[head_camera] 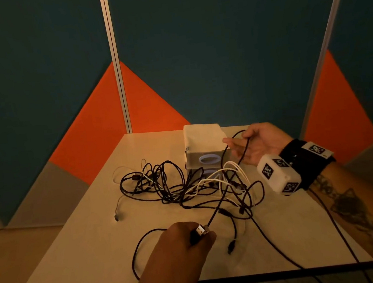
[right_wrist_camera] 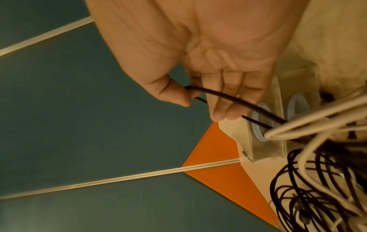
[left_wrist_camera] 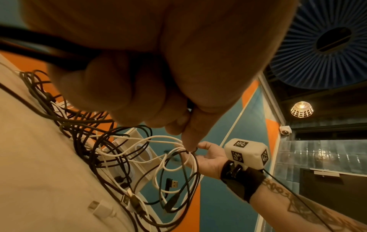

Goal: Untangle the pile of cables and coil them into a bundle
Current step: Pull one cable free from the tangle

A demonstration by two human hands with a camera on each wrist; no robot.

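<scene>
Wrist-only detail: thumb-pinched black cable (right_wrist_camera: 228, 100)

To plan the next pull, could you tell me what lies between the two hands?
In the head view, the tangled cable pile lies between the left hand and right hand, crossed by one black cable.

**Setting: partitioned office/studio booth used for recorded data capture**

Indoor, commercial fit-out rather than a home. Walls are teal felt-like acoustic panels (head_camera: 217, 46) with orange triangles (head_camera: 101, 127), joined by pale metal strips (head_camera: 115, 61). A plain light table (head_camera: 82, 256) stands in the corner. Left wrist view, overhead: large pleated circular ceiling fixture (left_wrist_camera: 325, 45), 1 caged pendant lamp (left_wrist_camera: 301, 109), 1 white dome security camera (left_wrist_camera: 285, 130) mounted high on the wall. White cube with printed black-and-white markers (head_camera: 279, 176) strapped to the wrist indicates a motion-tracking setup. Lighting dim, warm.
</scene>
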